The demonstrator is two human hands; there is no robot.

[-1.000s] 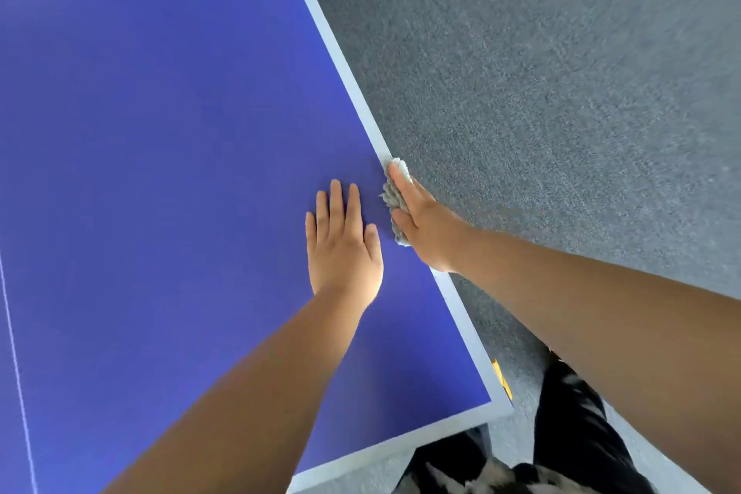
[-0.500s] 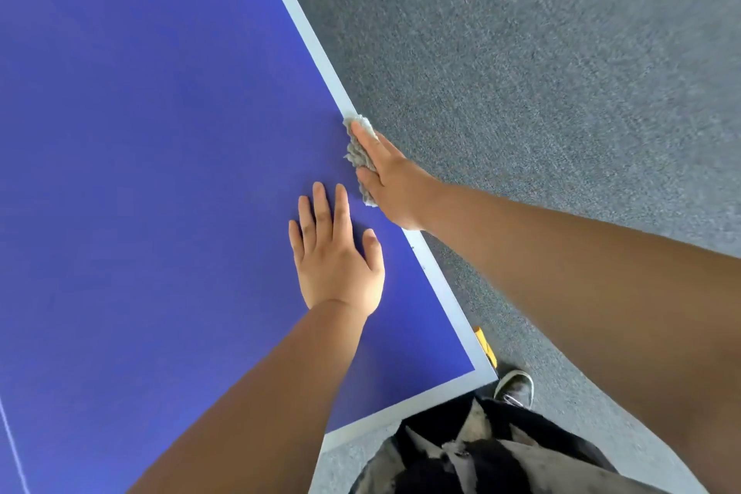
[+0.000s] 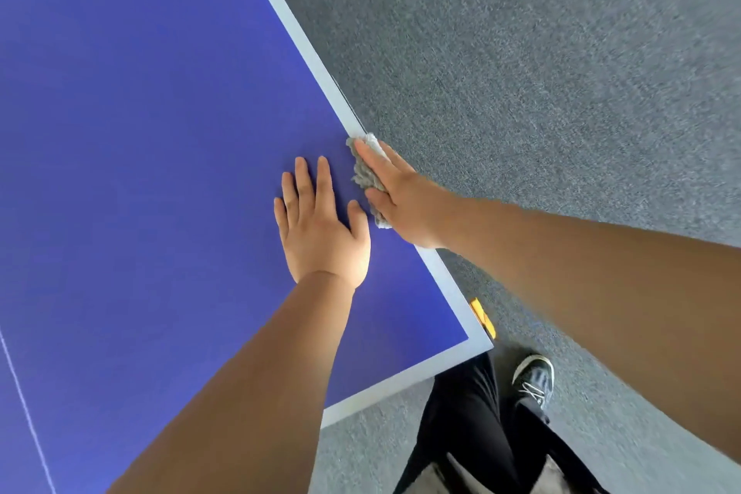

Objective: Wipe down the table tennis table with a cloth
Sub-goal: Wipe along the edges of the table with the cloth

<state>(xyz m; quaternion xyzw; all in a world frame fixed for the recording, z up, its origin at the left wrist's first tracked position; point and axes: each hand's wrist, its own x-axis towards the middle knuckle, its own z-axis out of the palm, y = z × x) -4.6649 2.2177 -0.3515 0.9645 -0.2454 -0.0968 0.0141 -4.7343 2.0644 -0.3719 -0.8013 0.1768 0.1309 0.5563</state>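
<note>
Nearest, we see black trousers (image 3: 461,421) and a dark shoe (image 3: 533,377) on the grey carpet (image 3: 541,72), by the near right corner of the blue desk (image 3: 140,112). A small yellow piece (image 3: 483,317) shows just beside that corner, below the edge. Farther in, the left hand (image 3: 320,229) lies flat on the desk, its fingers straight and a little apart, holding nothing. Just right of it, the right hand (image 3: 405,201) presses the grey cloth (image 3: 363,172) onto the desk's pale right border, fingers straight and together on top. Beyond, we see the border run far and left, with carpet to its right.
</note>
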